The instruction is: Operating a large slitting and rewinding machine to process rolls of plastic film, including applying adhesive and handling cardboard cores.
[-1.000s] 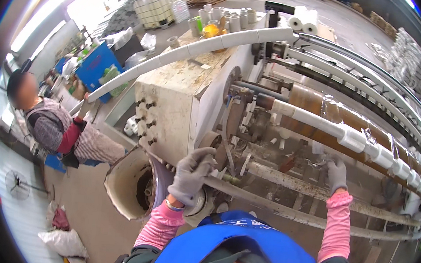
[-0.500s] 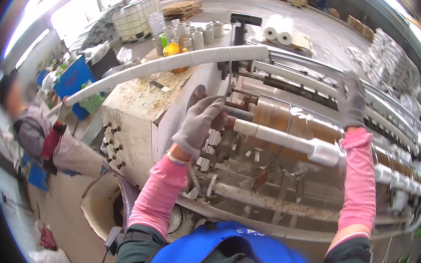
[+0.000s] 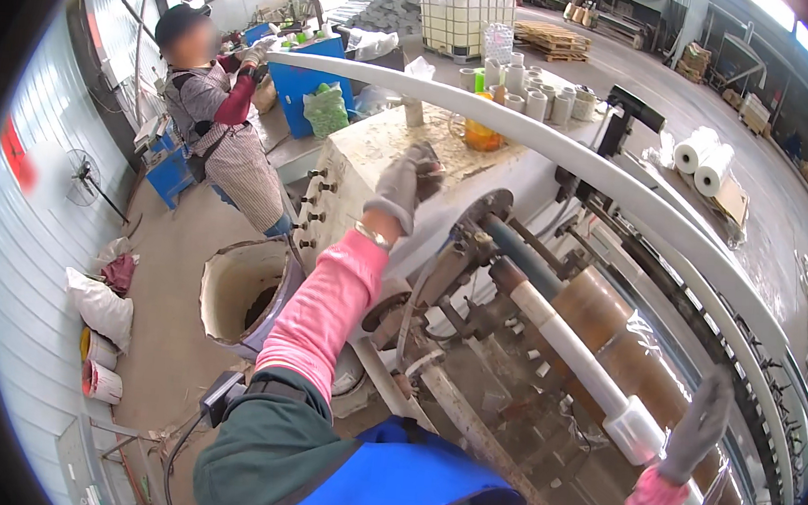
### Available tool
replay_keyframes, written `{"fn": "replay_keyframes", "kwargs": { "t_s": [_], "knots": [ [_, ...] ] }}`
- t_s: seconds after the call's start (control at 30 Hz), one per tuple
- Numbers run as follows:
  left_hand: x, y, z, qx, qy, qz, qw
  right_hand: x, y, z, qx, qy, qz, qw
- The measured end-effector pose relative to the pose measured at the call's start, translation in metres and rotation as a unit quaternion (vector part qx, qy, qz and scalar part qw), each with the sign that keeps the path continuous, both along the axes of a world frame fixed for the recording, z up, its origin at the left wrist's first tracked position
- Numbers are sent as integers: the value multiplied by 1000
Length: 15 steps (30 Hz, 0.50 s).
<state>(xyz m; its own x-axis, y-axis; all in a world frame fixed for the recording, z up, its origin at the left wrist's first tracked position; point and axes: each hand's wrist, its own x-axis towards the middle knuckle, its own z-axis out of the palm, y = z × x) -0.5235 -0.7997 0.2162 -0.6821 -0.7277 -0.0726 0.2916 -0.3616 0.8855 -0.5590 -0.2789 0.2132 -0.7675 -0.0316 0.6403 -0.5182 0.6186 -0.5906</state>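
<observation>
My left hand [image 3: 407, 188], in a grey glove, is over the near edge of the white cabinet top [image 3: 360, 145]. Its fingers are curled in; whether they hold anything is hidden. My right hand [image 3: 699, 430], also gloved, has its fingers stretched out above the machine's rollers. Below and left of it a shaft [image 3: 572, 344] carries white sleeves and a thicker white roll [image 3: 635, 430]. Behind this shaft lies a wide brown roller [image 3: 594, 310] with shiny film on it. A long white tube [image 3: 417, 87] passes above the cabinet, and a co-worker's hands are at its far left end.
The co-worker [image 3: 211, 109] stands at the left by a blue bin [image 3: 302, 102]. Short grey cores [image 3: 537, 103] and an orange jug [image 3: 481, 135] stand on the cabinet. An open barrel [image 3: 240, 287] is left of my forearm. Knobs [image 3: 318, 198] stick out of the cabinet.
My view has swung left. My left hand has left the end of the sleeved shaft and moved over the cabinet. My right hand has come nearer, and the long tube now reaches farther right.
</observation>
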Motion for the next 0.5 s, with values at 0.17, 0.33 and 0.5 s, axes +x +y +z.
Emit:
{"fn": "replay_keyframes", "kwargs": {
  "t_s": [0.17, 0.33, 0.5],
  "knots": [
    [-16, -71, -5, 82, 78, 137, 984, 64, -40, -34, -125, -147, 70, 979],
    [-42, -97, 1, 153, 134, 195, 959, 95, -84, -39, -186, -202, 57, 960],
    [-66, -32, 17, 201, 220, 80, 951, 101, -114, -33, -191, -205, 46, 959]
  ]
}}
